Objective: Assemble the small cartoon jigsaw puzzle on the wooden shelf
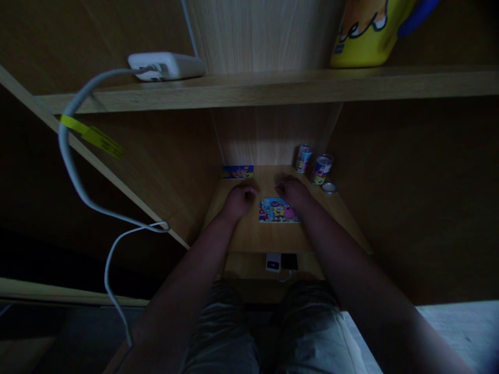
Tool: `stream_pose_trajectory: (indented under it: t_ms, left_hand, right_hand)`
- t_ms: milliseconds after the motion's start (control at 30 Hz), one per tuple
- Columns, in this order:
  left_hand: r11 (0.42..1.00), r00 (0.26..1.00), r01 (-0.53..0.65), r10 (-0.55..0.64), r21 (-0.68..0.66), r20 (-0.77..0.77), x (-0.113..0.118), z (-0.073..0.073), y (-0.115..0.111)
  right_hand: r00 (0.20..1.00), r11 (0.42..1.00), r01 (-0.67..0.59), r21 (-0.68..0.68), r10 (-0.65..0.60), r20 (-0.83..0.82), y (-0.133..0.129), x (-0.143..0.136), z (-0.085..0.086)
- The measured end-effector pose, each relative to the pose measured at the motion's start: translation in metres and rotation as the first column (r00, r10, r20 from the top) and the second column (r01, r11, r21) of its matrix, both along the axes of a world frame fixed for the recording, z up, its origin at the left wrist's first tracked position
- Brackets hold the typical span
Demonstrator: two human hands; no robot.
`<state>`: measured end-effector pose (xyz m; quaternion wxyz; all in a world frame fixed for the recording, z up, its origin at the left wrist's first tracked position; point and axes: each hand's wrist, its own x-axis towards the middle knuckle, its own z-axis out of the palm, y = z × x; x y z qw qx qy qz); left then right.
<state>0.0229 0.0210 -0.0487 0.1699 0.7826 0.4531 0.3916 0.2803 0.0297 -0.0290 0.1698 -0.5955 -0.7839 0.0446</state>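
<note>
My left hand (238, 201) rests on the wooden desk board (249, 236), its fingers curled in. Whatever may be in them is hidden in the dim light. To its right lies a flat, colourful cartoon picture (275, 212). My right hand (293, 191) is over the upper right corner of this picture, fingers bent and drawn together; I cannot make out anything in them. Behind the left hand, a blue cartoon strip (237, 172) lies against the back wall. Two cartoon-printed cans, one farther back (303, 159) and one nearer (322, 170), stand beyond the right hand.
A round metal lid (329, 188) lies by the nearer can. Overhead, a shelf (249, 93) holds a white charger (167, 66) with a hanging cable (72, 156) and a yellow mug (360, 44). Below the board are a small white device (273, 263) and a black one (289, 261).
</note>
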Motion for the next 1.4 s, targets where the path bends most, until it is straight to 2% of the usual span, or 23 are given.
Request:
stream_pose_trajectory:
  t_ms: [200,433,667,800,933,1100,1200,1267,1300,1400]
  left_hand:
    - [1.0,1.0,-0.024,0.024,-0.016,-0.01,0.002,0.005,-0.003]
    - [1.0,1.0,-0.017,0.017,-0.003,-0.003,0.002,0.002,-0.001]
    - [1.0,1.0,-0.024,0.024,-0.002,-0.009,0.001,0.002,-0.002]
    - [0.999,1.0,-0.031,0.031,-0.019,-0.003,0.001,0.004,-0.003]
    - [1.0,1.0,-0.017,0.017,-0.023,-0.003,0.001,0.004,-0.003]
    - [1.0,1.0,-0.021,0.021,-0.004,0.005,0.001,0.002,-0.001]
    - [1.0,1.0,-0.02,0.02,-0.005,-0.013,0.001,0.003,-0.002]
    - [1.0,0.999,-0.025,0.025,-0.006,-0.023,0.002,0.004,-0.003]
    - [1.0,0.999,-0.028,0.027,-0.008,-0.025,0.002,0.005,-0.003]
    - [1.0,1.0,-0.021,0.021,-0.022,-0.005,0.004,0.006,-0.005]
  right_hand:
    - [1.0,0.999,0.012,-0.039,-0.012,-0.018,0.003,-0.001,-0.001]
    - [1.0,0.999,0.014,-0.043,-0.014,-0.002,0.002,0.0,0.0]
    - [0.991,0.995,-0.087,-0.051,0.081,-0.105,-0.002,-0.002,0.005]
    - [0.999,0.999,-0.028,-0.025,0.027,-0.041,-0.004,-0.001,0.009]
    - [0.999,0.998,0.041,-0.057,-0.04,0.019,-0.003,0.002,0.011]
    - [0.998,0.996,0.04,-0.077,-0.043,-0.038,0.0,0.003,0.006]
    - [0.986,0.998,0.014,-0.066,-0.025,-0.165,0.002,0.003,0.002]
    - [0.94,0.998,-0.026,-0.057,0.005,-0.342,0.004,0.003,0.0]
    - [0.89,0.997,-0.051,-0.065,0.016,-0.455,0.004,0.002,-0.001]
    - [0.646,0.974,-0.172,-0.15,-0.003,-0.763,0.005,-0.001,-0.002]
